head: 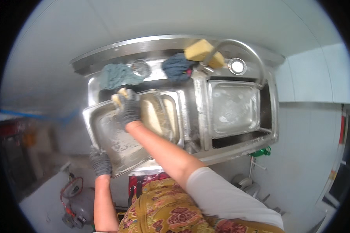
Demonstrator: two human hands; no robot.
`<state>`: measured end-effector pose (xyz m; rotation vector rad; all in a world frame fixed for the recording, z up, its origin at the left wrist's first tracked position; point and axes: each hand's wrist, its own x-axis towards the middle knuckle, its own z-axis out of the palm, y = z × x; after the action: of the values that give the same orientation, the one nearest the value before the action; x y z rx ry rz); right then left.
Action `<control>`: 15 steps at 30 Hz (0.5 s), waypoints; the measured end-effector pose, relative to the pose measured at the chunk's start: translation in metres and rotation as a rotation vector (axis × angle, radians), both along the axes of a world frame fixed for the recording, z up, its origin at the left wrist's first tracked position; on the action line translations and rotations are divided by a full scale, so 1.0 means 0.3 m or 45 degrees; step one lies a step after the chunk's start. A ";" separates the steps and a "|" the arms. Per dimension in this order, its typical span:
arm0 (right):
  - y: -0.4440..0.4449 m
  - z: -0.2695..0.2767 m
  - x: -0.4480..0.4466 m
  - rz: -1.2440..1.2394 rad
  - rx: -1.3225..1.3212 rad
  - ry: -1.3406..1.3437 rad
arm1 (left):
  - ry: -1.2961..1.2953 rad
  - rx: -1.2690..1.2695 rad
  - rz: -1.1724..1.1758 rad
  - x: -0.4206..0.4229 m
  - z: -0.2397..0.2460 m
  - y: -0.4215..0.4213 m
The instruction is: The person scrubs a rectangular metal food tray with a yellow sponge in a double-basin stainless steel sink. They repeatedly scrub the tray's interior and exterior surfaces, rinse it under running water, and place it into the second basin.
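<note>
Both my hands wear grey knitted gloves. My left hand (pixel 100 161) grips the lower left rim of a rectangular stainless steel pan (pixel 125 147), which sits tilted over the left sink basin. A yellowish sponge (pixel 118 98) is in my right hand (pixel 129 106), near the pan's upper edge. Whitish suds or residue streak the pan's inside. Beneath and to the right of it, another metal pan (pixel 178 116) holds cloudy liquid. In the right basin stands a steel pan (pixel 234 109) with clear-looking water, under the curved faucet (pixel 245 45).
Behind the left basin lie a light green cloth (pixel 119 75), a round metal strainer (pixel 141 68) and a dark blue cloth (pixel 176 67). Yellow sponge blocks (pixel 202 52) rest by the faucet base, with a second strainer (pixel 237 66) beside them. A grey gas cylinder (pixel 81 204) stands at lower left.
</note>
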<state>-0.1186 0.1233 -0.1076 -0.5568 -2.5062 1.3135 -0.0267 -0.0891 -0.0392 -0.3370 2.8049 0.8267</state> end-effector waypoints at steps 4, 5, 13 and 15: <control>0.070 -0.017 0.047 0.183 0.132 -0.062 | 0.063 0.092 0.108 -0.003 -0.030 -0.013; 0.105 -0.024 0.057 0.180 0.146 -0.103 | 0.107 0.080 0.044 -0.006 -0.030 -0.015; 0.100 -0.043 0.189 0.008 0.246 -0.417 | -0.030 0.007 0.076 -0.007 0.054 0.036; 0.064 -0.047 0.222 0.082 0.272 -0.618 | -0.025 0.001 0.059 -0.006 0.066 0.044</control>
<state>-0.0519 0.1424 -0.1217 -0.8332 -3.0276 1.0013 -0.0285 -0.0759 -0.0194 -0.4097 2.7885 0.8296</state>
